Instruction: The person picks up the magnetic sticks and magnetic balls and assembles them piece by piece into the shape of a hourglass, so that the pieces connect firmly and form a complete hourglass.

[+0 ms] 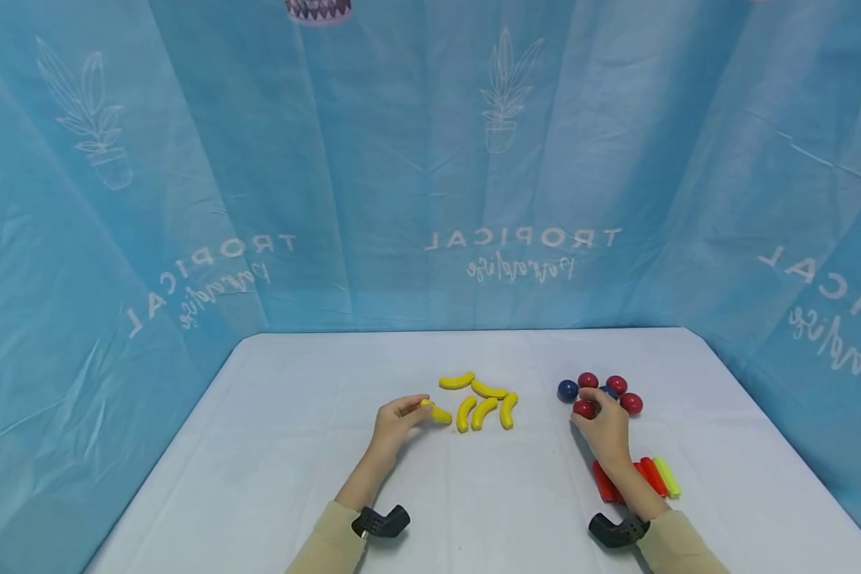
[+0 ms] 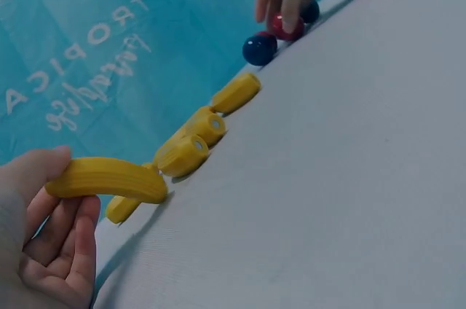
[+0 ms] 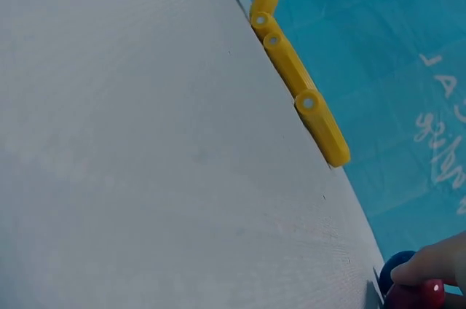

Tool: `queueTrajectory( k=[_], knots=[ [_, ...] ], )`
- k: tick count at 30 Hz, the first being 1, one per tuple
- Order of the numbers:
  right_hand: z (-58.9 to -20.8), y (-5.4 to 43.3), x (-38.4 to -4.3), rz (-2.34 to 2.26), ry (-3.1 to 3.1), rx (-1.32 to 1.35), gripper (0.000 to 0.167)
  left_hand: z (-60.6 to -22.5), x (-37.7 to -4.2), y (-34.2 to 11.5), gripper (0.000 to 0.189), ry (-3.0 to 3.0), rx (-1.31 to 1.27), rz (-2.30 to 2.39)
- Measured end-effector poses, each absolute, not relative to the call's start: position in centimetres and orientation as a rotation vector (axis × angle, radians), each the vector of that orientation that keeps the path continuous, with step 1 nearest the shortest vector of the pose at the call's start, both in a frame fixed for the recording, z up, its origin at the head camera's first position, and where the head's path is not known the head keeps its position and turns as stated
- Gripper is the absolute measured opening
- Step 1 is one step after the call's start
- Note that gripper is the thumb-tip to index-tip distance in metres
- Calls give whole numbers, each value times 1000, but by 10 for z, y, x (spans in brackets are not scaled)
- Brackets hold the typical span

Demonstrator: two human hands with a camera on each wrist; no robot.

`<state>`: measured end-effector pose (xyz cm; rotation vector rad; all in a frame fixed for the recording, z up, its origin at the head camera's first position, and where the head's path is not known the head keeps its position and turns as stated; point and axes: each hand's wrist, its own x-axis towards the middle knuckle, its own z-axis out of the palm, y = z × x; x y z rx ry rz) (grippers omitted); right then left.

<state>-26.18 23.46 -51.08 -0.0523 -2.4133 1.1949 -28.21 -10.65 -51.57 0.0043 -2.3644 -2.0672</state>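
Note:
My left hand (image 1: 395,426) pinches one end of a curved yellow building rod (image 2: 109,179) between thumb and fingers. The rod's free end points right, toward several more curved yellow rods (image 1: 484,413) on the table. Pale discs show on the ends of some of these in the wrist views. At the right, my right hand (image 1: 607,434) pinches a glossy red ball (image 1: 583,410) with thumb and finger. Around that hand lie a dark blue ball (image 1: 568,391), more red balls (image 1: 631,403) and another blue one partly hidden behind the fingers.
Straight red rods (image 1: 653,476) and a yellow-green rod (image 1: 667,478) lie under and beside my right forearm, which partly covers them. A white-covered table (image 1: 258,462) carries everything. Blue printed curtains (image 1: 402,159) hang behind it and along both sides.

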Motion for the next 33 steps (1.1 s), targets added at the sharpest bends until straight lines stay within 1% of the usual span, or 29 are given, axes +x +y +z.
queueTrajectory(
  k=[2,5,7,9,12,15,19,25,33],
  knots=[
    [-511,234,-262,1182,-2435,-51,39,-515,-283,-108,44,-2313,39,-2153],
    [-510,232,-261,1184,-2457,-41,40,-516,-285,-111,51,-2236,-27,-2251],
    [-509,230,-260,1193,-2464,-38,41,-510,-281,-112,52,-2212,-82,-2317],
    [-507,227,-259,1198,-2455,-34,42,-507,-278,-113,52,-2196,-139,-2373],
    [-503,219,-259,1217,-2431,-27,44,-505,-276,-111,51,-2179,-152,-2443],
    [-502,209,-260,1248,-2414,-10,47,-515,-279,-109,47,-2186,-148,-2448],
    [-503,193,-263,1288,-2408,42,48,-516,-278,-106,43,-2237,-168,-2425],
    [-500,161,-269,1445,-2389,197,44,-515,-274,-101,43,-2302,-260,-2458],
    [-505,117,-267,1762,-2371,529,44,-518,-273,-96,41,-2350,-446,-2536]
  ],
)
